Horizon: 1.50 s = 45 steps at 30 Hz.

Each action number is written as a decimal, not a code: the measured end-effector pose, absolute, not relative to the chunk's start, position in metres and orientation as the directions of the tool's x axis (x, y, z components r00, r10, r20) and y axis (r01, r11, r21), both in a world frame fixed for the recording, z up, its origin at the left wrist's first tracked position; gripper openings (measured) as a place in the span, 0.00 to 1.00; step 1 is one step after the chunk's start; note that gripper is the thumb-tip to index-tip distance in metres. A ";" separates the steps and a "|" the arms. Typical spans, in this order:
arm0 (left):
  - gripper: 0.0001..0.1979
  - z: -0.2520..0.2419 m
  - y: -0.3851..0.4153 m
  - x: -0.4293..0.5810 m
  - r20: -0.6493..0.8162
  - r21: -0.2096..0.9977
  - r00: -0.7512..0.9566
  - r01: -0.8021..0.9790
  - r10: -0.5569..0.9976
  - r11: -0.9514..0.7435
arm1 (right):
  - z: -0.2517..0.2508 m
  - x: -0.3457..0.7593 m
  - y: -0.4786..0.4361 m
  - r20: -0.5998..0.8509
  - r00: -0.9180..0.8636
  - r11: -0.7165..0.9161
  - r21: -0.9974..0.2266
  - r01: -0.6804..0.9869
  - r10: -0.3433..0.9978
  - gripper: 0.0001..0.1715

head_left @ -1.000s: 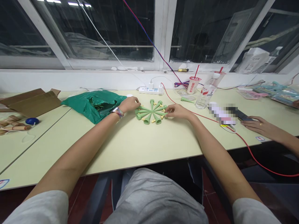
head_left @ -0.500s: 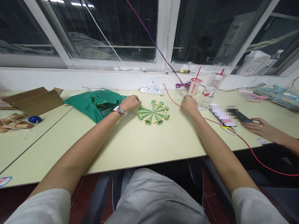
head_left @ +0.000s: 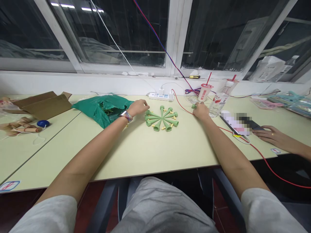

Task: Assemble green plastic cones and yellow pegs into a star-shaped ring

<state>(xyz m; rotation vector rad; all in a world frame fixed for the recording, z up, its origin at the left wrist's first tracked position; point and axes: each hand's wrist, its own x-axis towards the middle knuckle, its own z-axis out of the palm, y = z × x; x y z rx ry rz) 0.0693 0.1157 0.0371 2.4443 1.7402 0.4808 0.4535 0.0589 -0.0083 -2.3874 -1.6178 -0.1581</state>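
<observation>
Green plant watering spikes [head_left: 167, 124] with small yellow valves lie in a ring on the table, narrow tips meeting in the middle and wide ends outward. My left hand [head_left: 138, 108], with a watch on its wrist, hovers at the ring's upper left, fingers curved and apart with nothing visible in them. To the right of the ring, my right hand [head_left: 201, 111] is closed around a green piece [head_left: 193, 106] that pokes out on its left side. It looks like another watering spike, mostly hidden by the fingers. A torn green plastic bag [head_left: 91, 108] lies behind my left wrist.
A power strip [head_left: 160, 96] stands behind the ring. Beyond my right hand are a drink cup [head_left: 204, 94], a water bottle [head_left: 218, 100] and a phone [head_left: 234, 123]. Another person's hand [head_left: 275, 137] rests farther right. Cardboard [head_left: 43, 105] and a blue ball [head_left: 43, 123] lie left.
The whole view has shifted slightly, so the table things appear a little farther right. Both hands keep nearly the same places and the ring of spikes looks unchanged.
</observation>
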 end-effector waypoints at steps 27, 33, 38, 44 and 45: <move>0.22 0.088 0.078 0.084 0.240 0.887 0.532 0.220 0.812 -0.407 | 0.046 0.300 0.055 0.622 -0.006 0.528 -0.659 0.537 0.783 0.19; 0.19 0.091 0.090 0.076 0.313 0.901 0.440 0.143 0.842 -0.410 | 0.049 0.249 0.066 0.584 0.101 0.477 -0.741 0.472 0.806 0.20; 0.17 0.097 0.105 0.067 0.362 0.924 0.164 0.069 0.917 -0.377 | 0.038 0.223 0.056 0.428 0.067 0.329 -0.777 0.537 0.901 0.32; 0.26 0.108 0.123 0.037 0.461 0.886 -0.008 0.050 0.887 -0.460 | 0.028 0.173 0.019 0.376 -0.390 0.531 -0.424 0.734 0.840 0.14; 0.27 0.110 0.124 0.034 0.468 0.882 -0.009 0.063 0.884 -0.466 | 0.026 0.164 0.015 0.361 -0.475 0.589 -0.353 0.727 0.802 0.12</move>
